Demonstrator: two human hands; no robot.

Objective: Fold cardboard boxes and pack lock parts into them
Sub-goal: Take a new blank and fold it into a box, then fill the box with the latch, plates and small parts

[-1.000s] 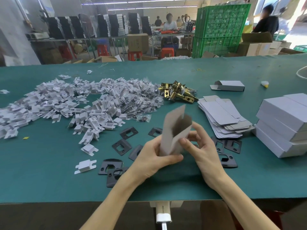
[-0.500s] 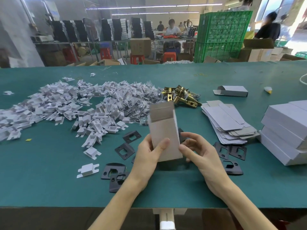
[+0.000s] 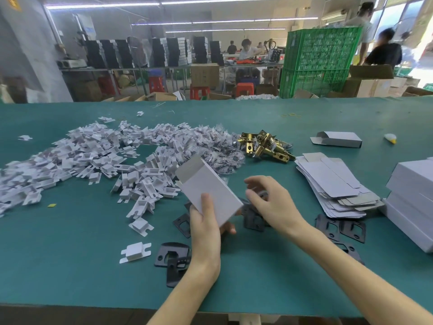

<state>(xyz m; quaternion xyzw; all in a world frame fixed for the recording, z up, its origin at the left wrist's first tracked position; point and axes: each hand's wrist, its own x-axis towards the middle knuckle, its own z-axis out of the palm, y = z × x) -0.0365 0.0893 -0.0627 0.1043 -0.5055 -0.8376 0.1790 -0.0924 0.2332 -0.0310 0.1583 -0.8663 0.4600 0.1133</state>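
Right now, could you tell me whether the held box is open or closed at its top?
Open: the box in the left hand has its grey end flap raised, not tucked in.

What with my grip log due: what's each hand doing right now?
Left hand: holding the folded white box.
Right hand: open, nothing held, above a black plate.

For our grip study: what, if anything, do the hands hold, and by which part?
The left hand grips the white box by its lower end, thumb on its face. Whether the right hand holds anything is unclear.
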